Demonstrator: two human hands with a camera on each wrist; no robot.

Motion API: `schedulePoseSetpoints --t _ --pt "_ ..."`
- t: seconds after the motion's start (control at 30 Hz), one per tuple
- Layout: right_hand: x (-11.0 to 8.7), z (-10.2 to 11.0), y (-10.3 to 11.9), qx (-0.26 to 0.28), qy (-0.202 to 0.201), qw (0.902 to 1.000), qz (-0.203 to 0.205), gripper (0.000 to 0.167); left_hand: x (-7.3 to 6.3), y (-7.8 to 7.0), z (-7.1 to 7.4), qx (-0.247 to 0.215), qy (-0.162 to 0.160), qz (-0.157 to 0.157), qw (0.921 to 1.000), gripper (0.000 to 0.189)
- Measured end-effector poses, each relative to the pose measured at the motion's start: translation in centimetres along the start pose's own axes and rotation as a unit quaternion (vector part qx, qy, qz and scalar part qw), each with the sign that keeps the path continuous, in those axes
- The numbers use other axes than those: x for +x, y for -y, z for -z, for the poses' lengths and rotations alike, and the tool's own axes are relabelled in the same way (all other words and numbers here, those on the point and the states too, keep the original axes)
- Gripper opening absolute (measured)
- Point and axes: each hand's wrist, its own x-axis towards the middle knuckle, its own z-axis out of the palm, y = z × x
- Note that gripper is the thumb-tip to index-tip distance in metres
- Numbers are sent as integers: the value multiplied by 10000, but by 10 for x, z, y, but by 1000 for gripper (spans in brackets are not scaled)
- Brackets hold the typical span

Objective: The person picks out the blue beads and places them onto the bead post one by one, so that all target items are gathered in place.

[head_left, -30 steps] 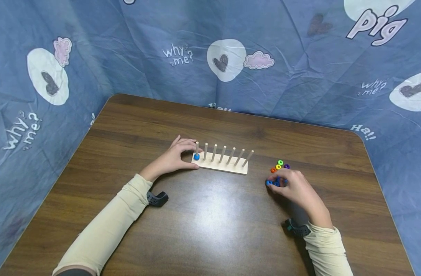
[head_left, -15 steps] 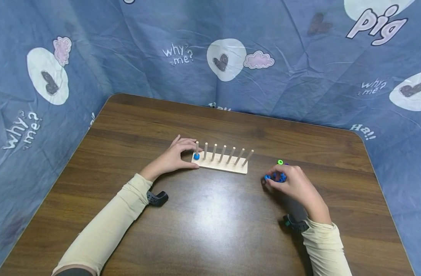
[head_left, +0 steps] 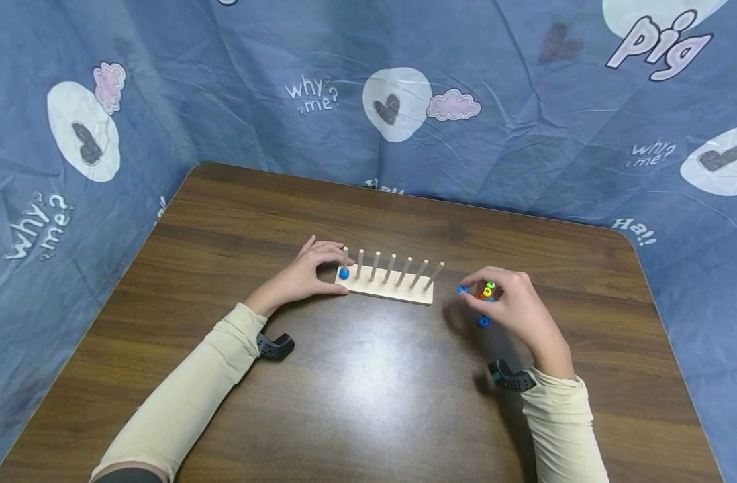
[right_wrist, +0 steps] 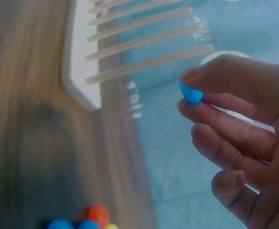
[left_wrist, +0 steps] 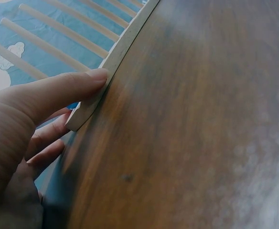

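Observation:
A pale wooden peg board [head_left: 385, 290] with a row of upright pegs stands mid-table. One blue bead [head_left: 344, 274] sits at the foot of its leftmost peg. My left hand [head_left: 308, 272] grips the board's left end, thumb [left_wrist: 89, 83] on the near edge and fingers behind. Between thumb and index finger, my right hand [head_left: 510, 305] pinches another blue bead [right_wrist: 192, 93]. It holds this bead above the table, to the right of the board and apart from the pegs.
Loose beads lie under and beyond the right hand: a green bead [head_left: 491, 286], a yellow bead [head_left: 487, 293], an orange-red bead [right_wrist: 98, 215] and a blue bead [head_left: 484, 322], among others partly hidden. A printed blue cloth [head_left: 399, 154] hangs behind the brown table [head_left: 272, 416].
My right hand has lifted the pinched blue bead and moved it up and slightly left, away from the loose beads. The left hand and the peg board have stayed in place.

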Motion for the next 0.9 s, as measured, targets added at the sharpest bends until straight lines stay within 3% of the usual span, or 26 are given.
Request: schedulePoseSetpoints --t 0.47,0.9 --pt "18 -1 19 270 -466 9975 447 17 0 2 -1 -41 8 -8 10000 48" --pt "34 -6 34 613 -507 9945 676 17 1 3 -2 -18 -10 -16 10000 45"
